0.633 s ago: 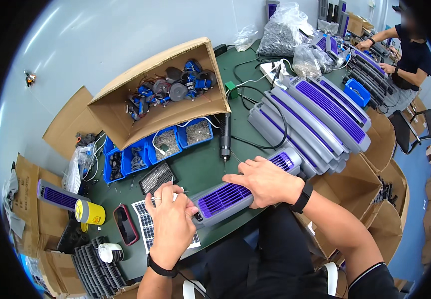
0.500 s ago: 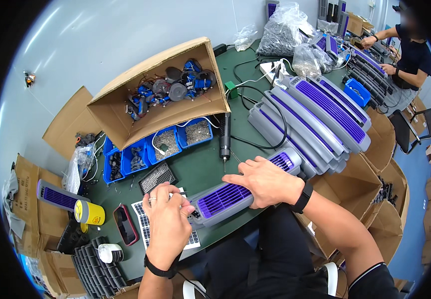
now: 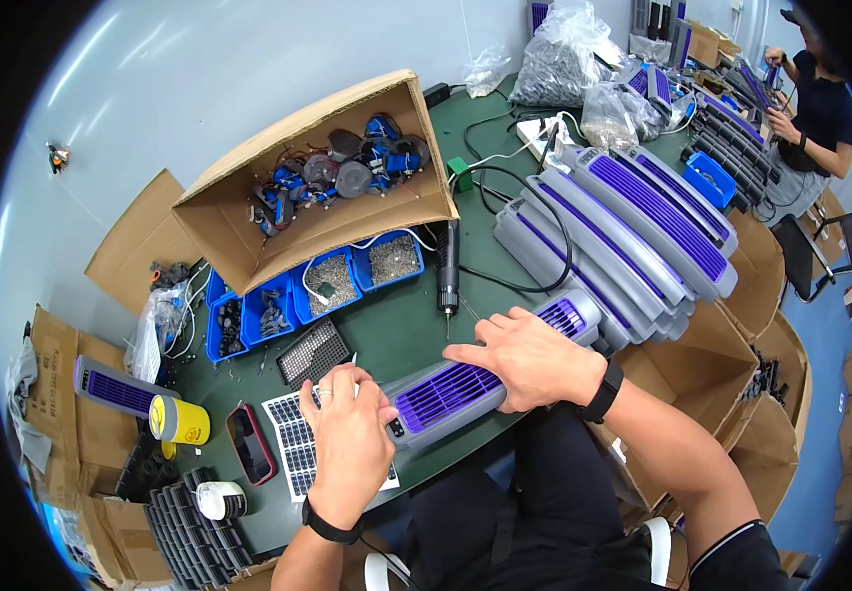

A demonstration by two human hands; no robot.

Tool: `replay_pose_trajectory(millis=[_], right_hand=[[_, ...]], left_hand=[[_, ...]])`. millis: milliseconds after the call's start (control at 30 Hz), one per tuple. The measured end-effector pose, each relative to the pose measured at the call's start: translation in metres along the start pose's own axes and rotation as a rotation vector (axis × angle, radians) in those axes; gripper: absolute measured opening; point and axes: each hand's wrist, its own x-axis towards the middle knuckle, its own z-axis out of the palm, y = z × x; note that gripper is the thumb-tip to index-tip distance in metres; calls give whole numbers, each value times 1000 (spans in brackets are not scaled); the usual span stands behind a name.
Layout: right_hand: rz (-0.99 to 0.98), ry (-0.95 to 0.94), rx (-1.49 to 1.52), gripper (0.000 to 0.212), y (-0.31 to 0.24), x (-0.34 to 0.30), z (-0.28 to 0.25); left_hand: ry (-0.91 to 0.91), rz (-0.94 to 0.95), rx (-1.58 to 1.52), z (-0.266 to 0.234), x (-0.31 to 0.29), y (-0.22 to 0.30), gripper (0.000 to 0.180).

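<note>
A long grey casing with a purple slatted grille (image 3: 446,399) lies across the table's near edge in front of me. My right hand (image 3: 536,362) is wrapped over its middle, with the index finger stretched along the far side. My left hand (image 3: 352,433) is at the casing's left end, by a small dark panel. Its thumb and fingers are pinched together; whatever is between them is hidden. Partly under the left hand lies a white sheet of dark stickers (image 3: 297,448). Just behind that sits a black perforated plate (image 3: 315,353).
A black electric screwdriver (image 3: 448,271) hangs point down beyond the casing. Blue bins (image 3: 387,264) of small parts stand below a tilted cardboard box (image 3: 219,212) of motors. Similar casings (image 3: 603,236) are stacked to the right. A phone (image 3: 250,445) lies left; a co-worker (image 3: 820,118) works far right.
My left hand has shifted slightly right, its fingers drawn closer together over the casing's end. The right hand keeps its hold. The co-worker has lifted a purple-grilled piece.
</note>
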Motion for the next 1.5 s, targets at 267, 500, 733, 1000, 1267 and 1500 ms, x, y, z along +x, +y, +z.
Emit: replay_pose_trajectory(millis=[267,500,733,1000,1267,1500], right_hand=[[-11,-4,27,87,2,0,-2],[-18,-19,16,90,1,-1,-5],[-14,-9,24,83,-3,-1,-8],[1,-5,29,83,-3,-1,-6],[-6,-2,26,82,-3,0,-7],[-21,-5,35,88,0,-2,-8]], left_hand=[[173,-164,87,-1,-6,9,55],[45,-127,-311,-11,-2,-44,55],[-126,3,-243,-4,1,-41,46],[4,110,-95,9,-2,-37,37],[112,75,-46,25,-18,-39,40],[207,-117,-235,14,-11,-54,96]])
